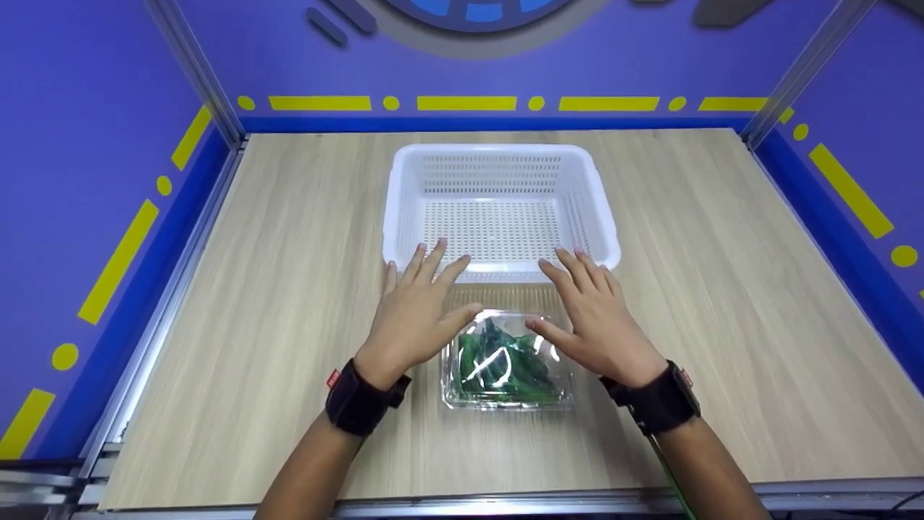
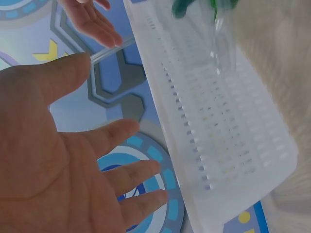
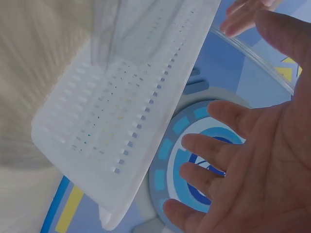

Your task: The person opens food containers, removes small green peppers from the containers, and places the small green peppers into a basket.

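box (image 1: 507, 361) edges partly under left hand (image 1: 419, 314), right hand (image 1: 595, 318)

A white perforated basket (image 1: 498, 217) stood on the wooden table (image 1: 722, 325), just beyond the fingertips of the left hand (image 1: 415, 318) and the right hand (image 1: 595, 318). Purple walls (image 1: 86, 144) with yellow dashes (image 1: 465, 103) rose farther off, ahead of the hands and on either side.
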The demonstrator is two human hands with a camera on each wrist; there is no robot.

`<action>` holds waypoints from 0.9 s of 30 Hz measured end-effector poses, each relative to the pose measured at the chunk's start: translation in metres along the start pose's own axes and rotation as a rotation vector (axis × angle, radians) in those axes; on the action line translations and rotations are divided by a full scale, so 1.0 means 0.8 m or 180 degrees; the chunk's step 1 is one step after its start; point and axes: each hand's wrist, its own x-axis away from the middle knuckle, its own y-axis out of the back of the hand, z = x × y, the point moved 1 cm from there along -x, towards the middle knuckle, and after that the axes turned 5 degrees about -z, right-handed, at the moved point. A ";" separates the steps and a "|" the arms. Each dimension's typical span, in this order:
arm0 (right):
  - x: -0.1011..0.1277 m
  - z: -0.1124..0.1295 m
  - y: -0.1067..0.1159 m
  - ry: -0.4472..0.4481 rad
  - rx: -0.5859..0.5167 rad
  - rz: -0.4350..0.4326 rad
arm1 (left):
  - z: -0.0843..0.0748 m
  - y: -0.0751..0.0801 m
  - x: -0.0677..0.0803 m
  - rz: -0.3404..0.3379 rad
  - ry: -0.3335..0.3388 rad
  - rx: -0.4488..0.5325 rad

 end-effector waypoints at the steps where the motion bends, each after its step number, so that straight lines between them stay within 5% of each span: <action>1: 0.004 0.001 -0.001 0.0028 -0.0004 -0.0009 | -0.001 -0.003 0.003 -0.0079 -0.0071 -0.0053; 6: 0.020 0.006 -0.007 0.0252 -0.0133 -0.0081 | -0.003 -0.016 0.021 -0.0710 -0.0632 -0.0084; 9: 0.030 0.008 -0.009 0.0425 -0.0240 -0.0107 | -0.006 -0.020 0.031 -0.0834 -0.0913 0.0038; 18: 0.054 0.008 -0.017 0.0831 -0.0309 0.0182 | -0.005 -0.034 0.055 0.0080 -0.1143 0.0170; 27: 0.062 0.001 -0.019 0.0916 -0.0336 0.0255 | 0.005 -0.044 0.060 0.0263 -0.1063 0.0041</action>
